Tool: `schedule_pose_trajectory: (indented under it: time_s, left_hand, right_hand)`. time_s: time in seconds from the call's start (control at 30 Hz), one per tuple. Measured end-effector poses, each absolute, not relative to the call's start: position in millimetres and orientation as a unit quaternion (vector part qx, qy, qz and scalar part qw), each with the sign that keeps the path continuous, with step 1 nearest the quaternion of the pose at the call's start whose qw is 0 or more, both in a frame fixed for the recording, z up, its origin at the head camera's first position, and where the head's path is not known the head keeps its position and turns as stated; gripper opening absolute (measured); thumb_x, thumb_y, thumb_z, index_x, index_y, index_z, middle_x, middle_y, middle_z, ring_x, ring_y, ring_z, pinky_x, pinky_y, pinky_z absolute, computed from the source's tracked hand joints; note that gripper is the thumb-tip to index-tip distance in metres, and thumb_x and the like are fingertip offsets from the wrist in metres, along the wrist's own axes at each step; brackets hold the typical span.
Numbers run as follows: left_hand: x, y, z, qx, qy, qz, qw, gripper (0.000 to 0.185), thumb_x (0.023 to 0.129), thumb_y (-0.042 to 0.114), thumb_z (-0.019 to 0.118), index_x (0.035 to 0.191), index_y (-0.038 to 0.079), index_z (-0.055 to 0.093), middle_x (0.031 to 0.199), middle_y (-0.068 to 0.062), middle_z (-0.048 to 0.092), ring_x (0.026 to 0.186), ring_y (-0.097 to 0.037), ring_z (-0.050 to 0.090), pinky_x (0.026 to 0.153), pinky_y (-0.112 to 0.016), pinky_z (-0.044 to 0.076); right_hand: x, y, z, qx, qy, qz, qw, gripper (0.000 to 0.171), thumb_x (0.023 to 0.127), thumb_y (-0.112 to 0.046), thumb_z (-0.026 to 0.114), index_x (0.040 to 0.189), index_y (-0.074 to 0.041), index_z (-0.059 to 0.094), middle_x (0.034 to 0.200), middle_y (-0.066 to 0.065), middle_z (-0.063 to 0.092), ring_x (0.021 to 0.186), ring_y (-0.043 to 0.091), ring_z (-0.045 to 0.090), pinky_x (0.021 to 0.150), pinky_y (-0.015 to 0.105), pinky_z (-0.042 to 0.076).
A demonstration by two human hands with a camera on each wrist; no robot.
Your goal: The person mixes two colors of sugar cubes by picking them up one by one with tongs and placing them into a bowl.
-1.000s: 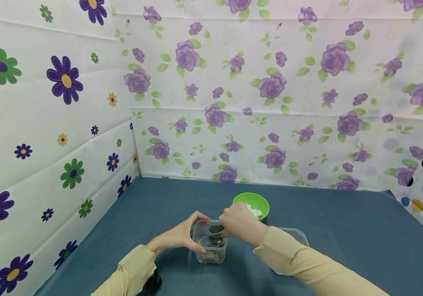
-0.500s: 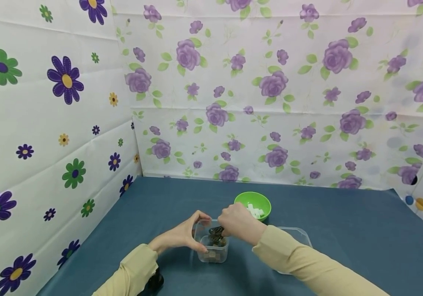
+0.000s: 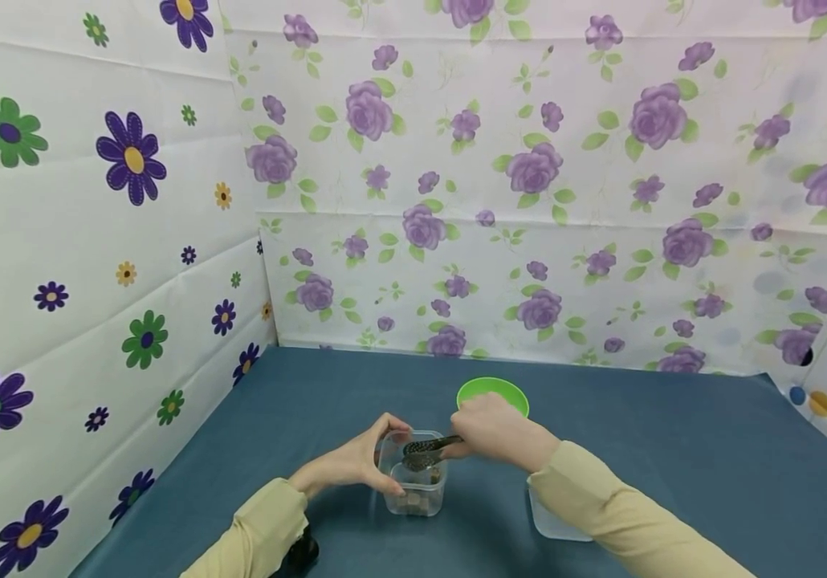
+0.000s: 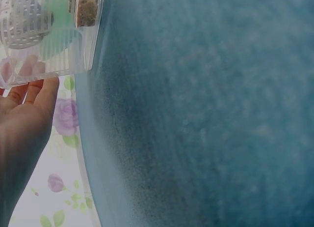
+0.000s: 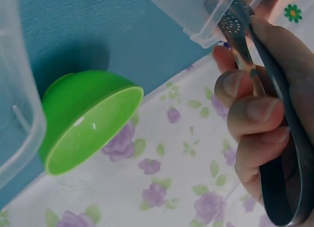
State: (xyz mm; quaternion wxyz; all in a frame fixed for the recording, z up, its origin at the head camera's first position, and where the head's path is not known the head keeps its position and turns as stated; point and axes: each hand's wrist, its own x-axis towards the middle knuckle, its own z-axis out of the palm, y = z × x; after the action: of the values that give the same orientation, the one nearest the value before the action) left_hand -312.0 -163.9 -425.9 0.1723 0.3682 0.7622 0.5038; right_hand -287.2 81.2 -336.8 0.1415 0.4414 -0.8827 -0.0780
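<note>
Gripping the clear box [image 3: 413, 486], the left hand [image 3: 356, 466] steadies it; right hand [image 3: 489, 433] holds tongs [image 3: 428, 449] over it (green bowl [image 3: 493, 395] behind).

Blue cloth-covered table [image 3: 674, 449], purple rose-print back wall [image 3: 529, 160], daisy-print left wall [image 3: 95, 241], even light

The right hand [image 3: 489, 429] hides most of the green bowl [image 3: 493, 392], contents unseen. The tongs' [image 3: 428, 449] tips blur behind the clear container's [image 3: 413, 482] wall; its brown pieces are too small to tell.
</note>
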Motion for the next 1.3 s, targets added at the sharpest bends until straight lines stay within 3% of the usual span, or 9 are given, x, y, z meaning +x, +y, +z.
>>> schedule_pose_trajectory:
  time_s: [0.2,0.4,0.53,0.7,0.83,1.3]
  left_hand:
    - [-311.7,-163.9,-426.2,0.368,0.765,0.501,0.169,0.067,0.077,0.026,0.073,0.127,0.008,0.032,0.127,-0.005,0.033,0.119,-0.021,0.034,0.095,-0.042,0.030]
    - [-312.9,-163.5,-427.2,0.366,0.769,0.498,0.164,0.068,0.077,0.028,0.074,0.127,0.011,0.032,0.127,-0.004,0.032,0.118,-0.023,0.034,0.094,-0.046,0.029]
    - [-313.7,-163.5,-428.4,0.368,0.760,0.507,0.174,0.068,0.078,0.026,0.073,0.128,0.008,0.031,0.129,-0.011,0.031,0.120,-0.026,0.033,0.093,-0.047,0.031]
    - [-314.0,-164.0,-430.0,0.373,0.750,0.514,0.182,0.068,0.079,0.023,0.072,0.129,0.004,0.030,0.132,-0.020,0.027,0.121,-0.027,0.032,0.094,-0.047,0.030]
    - [-313.5,-164.6,-430.7,0.373,0.747,0.518,0.183,0.067,0.079,0.020,0.072,0.129,0.004,0.029,0.133,-0.020,0.027,0.122,-0.027,0.031,0.095,-0.049,0.029]
    - [-312.2,-164.2,-429.5,0.369,0.756,0.511,0.178,0.067,0.079,0.017,0.071,0.130,0.005,0.029,0.133,-0.018,0.028,0.121,-0.023,0.032,0.093,-0.046,0.031]
  right_hand:
    - [-289.1,97.4,-333.9,0.458,-0.883,0.015,0.100,0.051,0.080,-0.042,0.066,0.046,-0.022,0.034,0.043,-0.012,0.018,0.037,0.003,0.022,0.040,0.019,0.018]
    - [-290.3,112.7,-324.8,0.452,-0.887,0.077,0.065,0.047,0.084,-0.041,0.062,0.050,-0.023,0.034,0.046,-0.012,0.019,0.039,0.003,0.020,0.042,0.020,0.017]
    - [-292.3,127.1,-316.9,0.435,-0.892,0.100,0.062,0.044,0.086,-0.040,0.060,0.051,-0.023,0.037,0.046,-0.012,0.023,0.039,0.003,0.023,0.042,0.020,0.021]
    - [-299.6,150.3,-308.6,0.393,-0.911,0.116,0.049,0.035,0.088,-0.041,0.056,0.056,-0.027,0.054,0.043,-0.012,0.035,0.036,0.004,0.035,0.042,0.022,0.034]
    - [-307.9,167.9,-310.0,0.366,-0.921,0.116,0.057,0.030,0.088,-0.040,0.057,0.061,-0.028,0.062,0.045,-0.013,0.039,0.037,0.005,0.037,0.042,0.024,0.033]
    - [-323.5,197.0,-328.2,0.314,-0.944,0.087,0.046,0.039,0.084,-0.036,0.064,0.049,-0.022,0.053,0.038,-0.013,0.030,0.033,0.005,0.034,0.036,0.022,0.028]
